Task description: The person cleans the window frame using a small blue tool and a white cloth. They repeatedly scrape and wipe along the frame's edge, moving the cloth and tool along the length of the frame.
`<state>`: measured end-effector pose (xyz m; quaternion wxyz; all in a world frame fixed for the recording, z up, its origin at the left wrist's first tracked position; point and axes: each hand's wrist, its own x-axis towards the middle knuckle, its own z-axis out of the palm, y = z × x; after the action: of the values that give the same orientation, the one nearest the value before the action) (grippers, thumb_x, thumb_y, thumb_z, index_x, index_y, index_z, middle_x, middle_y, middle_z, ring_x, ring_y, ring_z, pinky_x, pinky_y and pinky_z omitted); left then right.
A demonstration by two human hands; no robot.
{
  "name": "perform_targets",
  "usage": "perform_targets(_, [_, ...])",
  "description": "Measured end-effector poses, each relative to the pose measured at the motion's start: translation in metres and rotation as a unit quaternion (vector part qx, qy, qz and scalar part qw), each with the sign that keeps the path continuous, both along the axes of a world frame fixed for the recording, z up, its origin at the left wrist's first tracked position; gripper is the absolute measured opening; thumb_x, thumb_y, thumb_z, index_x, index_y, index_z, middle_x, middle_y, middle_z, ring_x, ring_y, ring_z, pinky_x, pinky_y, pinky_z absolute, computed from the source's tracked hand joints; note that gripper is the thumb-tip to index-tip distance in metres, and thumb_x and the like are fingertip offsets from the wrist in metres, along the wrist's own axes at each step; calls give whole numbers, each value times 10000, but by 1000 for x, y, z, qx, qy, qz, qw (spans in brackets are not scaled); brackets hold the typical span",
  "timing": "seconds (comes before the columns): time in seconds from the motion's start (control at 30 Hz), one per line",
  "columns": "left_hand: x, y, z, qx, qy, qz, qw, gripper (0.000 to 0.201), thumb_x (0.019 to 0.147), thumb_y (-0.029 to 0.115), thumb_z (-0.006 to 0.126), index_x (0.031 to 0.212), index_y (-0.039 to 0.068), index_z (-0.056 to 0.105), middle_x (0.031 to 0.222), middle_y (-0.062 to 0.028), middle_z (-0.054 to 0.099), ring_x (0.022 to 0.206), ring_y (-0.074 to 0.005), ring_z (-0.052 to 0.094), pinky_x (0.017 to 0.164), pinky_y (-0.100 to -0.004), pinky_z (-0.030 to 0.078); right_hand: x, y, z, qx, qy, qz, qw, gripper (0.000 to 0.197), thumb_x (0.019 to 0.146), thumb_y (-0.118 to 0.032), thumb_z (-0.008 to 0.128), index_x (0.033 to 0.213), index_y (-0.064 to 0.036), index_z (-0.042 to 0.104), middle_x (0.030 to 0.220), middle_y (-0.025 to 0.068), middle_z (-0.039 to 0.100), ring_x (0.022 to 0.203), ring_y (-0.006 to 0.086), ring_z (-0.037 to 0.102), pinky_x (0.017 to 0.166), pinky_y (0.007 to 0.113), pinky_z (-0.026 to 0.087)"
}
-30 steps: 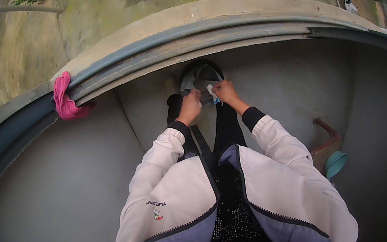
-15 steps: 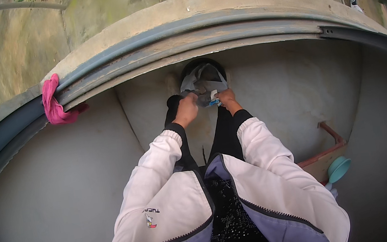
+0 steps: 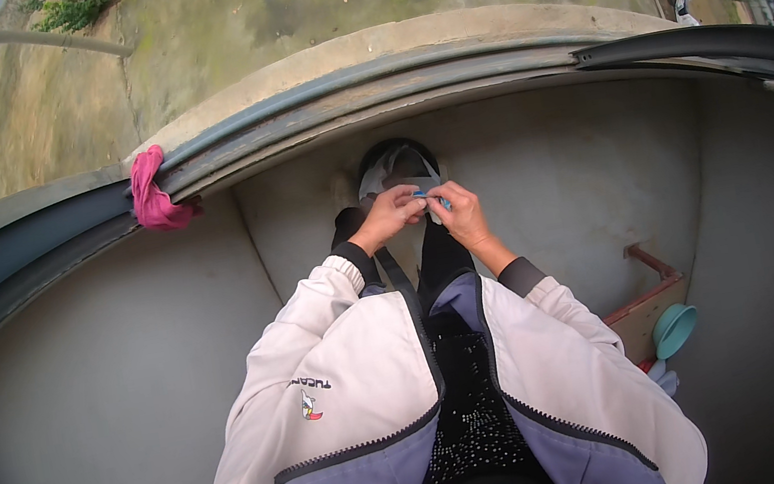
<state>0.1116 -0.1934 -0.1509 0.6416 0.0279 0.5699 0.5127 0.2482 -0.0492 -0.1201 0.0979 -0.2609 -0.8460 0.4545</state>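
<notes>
My left hand [image 3: 388, 215] and my right hand [image 3: 462, 214] meet in front of my legs, with fingers pinched together. Between the fingertips is a small blue item [image 3: 420, 194], too small to name, gripped from both sides. Just beyond the hands stands a dark round bin [image 3: 425, 149] lined with a pale, thin plastic bag [image 3: 404, 170]. The hands partly cover the bag's near side. What lies inside the bin is dark and cannot be made out.
A windowsill with metal tracks [image 3: 324, 100] curves across beyond the bin, over a grey wall. A pink cloth [image 3: 154, 193] hangs over it at left. To the right stand a wooden stool [image 3: 631, 325] and a teal bowl-shaped thing [image 3: 674, 330]. Outside is mossy concrete ground [image 3: 289, 4].
Both hands have lifted away from the bag and come closer together. The fingertips now meet at the small blue item, which was by the right hand at the bag. My view has shifted slightly.
</notes>
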Motion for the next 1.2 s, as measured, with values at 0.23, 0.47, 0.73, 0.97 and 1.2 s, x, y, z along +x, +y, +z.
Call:
perform_targets(0.23, [-22,2,25,61,-134,43,988,433,1024,109,643,1417,-50,552,1247,-158,698,1136,-228,702,1009,-334,574,-6,5,25,9,23,23,999,119,879,-60,756,994,-46,729,944,125,700,852,337,705,742,404,563])
perform_targets(0.47, [-31,4,25,31,-136,-5,990,300,1021,86,650,1271,-80,651,1195,-184,717,1081,-234,738,985,-311,609,2,6,41,23,14,53,998,110,871,-42,757,975,-22,726,892,133,683,791,324,687,716,383,550])
perform_targets(0.73, [-42,10,47,-6,-140,-42,989,266,996,79,680,1208,-80,684,1123,-178,746,974,-220,768,895,-287,643,-1,15,58,53,11,117,992,76,872,-58,751,942,-47,727,886,116,677,799,323,689,711,395,553])
perform_targets(0.97, [-48,5,53,20,-167,-36,985,251,993,105,703,1177,-65,699,1080,-159,758,924,-194,769,847,-271,650,-13,24,75,24,-1,120,992,78,863,-81,757,935,-54,741,897,111,710,836,331,708,741,406,568])
perform_targets(1.2, [-48,-7,57,38,-159,4,987,244,996,126,709,1156,-58,693,1057,-149,756,926,-189,765,859,-279,648,-28,26,85,16,-34,149,988,113,860,-88,769,961,-43,748,896,127,726,832,329,718,748,414,572])
